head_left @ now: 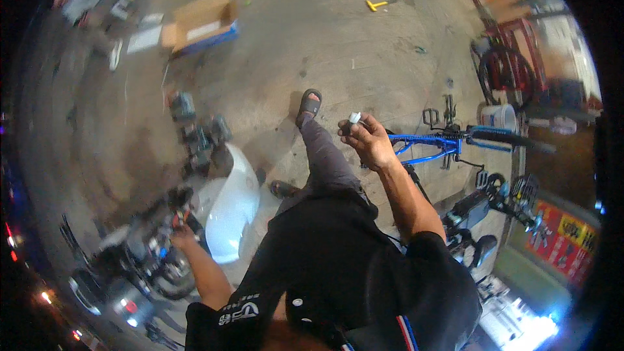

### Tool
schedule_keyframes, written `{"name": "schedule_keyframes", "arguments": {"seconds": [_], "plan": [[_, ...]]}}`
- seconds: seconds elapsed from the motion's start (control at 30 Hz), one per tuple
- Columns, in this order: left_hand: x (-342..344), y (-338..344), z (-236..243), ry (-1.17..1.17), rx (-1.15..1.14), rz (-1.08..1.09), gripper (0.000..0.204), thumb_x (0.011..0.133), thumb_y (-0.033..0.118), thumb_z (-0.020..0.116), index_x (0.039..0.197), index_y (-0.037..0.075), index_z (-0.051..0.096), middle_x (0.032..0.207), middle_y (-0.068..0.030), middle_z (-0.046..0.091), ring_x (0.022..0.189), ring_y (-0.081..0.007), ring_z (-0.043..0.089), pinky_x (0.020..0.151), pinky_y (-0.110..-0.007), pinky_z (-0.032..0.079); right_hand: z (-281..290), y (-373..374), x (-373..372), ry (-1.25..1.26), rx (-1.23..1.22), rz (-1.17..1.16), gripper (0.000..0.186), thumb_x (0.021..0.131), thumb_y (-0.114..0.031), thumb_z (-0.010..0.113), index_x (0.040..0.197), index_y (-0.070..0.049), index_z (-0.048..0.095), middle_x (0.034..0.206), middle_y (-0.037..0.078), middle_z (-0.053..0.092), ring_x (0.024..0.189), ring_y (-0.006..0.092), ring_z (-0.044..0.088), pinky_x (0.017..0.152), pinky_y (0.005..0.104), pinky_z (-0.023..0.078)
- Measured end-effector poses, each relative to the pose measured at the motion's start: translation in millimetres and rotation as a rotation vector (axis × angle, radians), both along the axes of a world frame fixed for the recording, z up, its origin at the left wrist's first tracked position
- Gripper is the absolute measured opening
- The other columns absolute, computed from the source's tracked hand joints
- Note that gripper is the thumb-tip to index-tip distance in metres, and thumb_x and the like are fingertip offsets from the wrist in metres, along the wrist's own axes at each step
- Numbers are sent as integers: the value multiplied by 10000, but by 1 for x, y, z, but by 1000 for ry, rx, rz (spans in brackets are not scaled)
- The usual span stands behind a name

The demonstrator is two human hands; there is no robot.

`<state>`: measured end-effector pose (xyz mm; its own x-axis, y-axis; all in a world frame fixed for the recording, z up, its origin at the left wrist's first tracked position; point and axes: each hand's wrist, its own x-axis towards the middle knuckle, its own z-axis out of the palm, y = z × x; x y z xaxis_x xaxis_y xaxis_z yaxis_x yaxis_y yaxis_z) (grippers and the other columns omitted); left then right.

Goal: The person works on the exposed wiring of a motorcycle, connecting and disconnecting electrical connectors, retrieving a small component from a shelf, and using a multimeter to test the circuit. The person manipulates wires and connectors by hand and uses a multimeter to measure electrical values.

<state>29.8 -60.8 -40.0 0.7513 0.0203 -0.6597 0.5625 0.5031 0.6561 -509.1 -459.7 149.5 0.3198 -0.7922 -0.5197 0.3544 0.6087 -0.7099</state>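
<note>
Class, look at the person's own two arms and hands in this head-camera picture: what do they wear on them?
Both forearms are bare, and the left hand and right hand wear no gloves. No watch or ring can be made out. The black short sleeves end near the elbow; the left sleeve carries a white printed marking. A red, white and blue stripe runs on the shirt's right side.

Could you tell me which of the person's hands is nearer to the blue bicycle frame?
Right. The right hand is raised beside the blue bicycle frame; the left hand is far across, on the motorbike.
</note>
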Motion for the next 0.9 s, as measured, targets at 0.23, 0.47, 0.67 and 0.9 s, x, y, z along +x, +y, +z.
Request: {"name": "schedule_keyframes", "arguments": {"seconds": [0.23, 0.47, 0.67, 0.9], "plan": [[-75, -156, 39, 326, 594, -669, 413, 901, 351, 516, 1175, 42, 532, 1217, -131, 542, 1063, -255, 521, 853, -362, 461, -15, -190, -67, -388, -124, -504, 257, 887, -156, 636, 1104, -59, 537, 987, 136, 631, 851, 221, 630, 705, 309, 525], [-117, -498, 39, 255, 772, -1207, 435, 917, 353, 525, 1216, 40, 481, 1181, -128, 541, 1046, -257, 531, 845, -385, 460, 9, -347, -133, -524, -261, -680, 240, 840, -111, 686, 1051, -120, 572, 1041, 133, 622, 928, 223, 612, 775, 328, 524], [-146, -801, -9, 241, 713, -1447, 407, 918, 330, 540, 1210, 56, 468, 1136, -123, 550, 962, -273, 573, 745, -391, 478, 31, -501, -195, 461, -693, -826, 342, 703, 87, 721, 971, -30, 545, 964, 57, 554, 868, 133, 554, 759, 277, 469], [-226, -1160, -79, 142, 990, -1740, 318, 890, 261, 541, 1153, 82, 542, 1018, -113, 617, 868, -280, 607, 674, -432, 507, 56, -756, -282, 1170, -837, -994, 275, 645, 59, 750, 858, -32, 603, 845, 81, 587, 666, 152, 597, 573, 262, 482]]}}
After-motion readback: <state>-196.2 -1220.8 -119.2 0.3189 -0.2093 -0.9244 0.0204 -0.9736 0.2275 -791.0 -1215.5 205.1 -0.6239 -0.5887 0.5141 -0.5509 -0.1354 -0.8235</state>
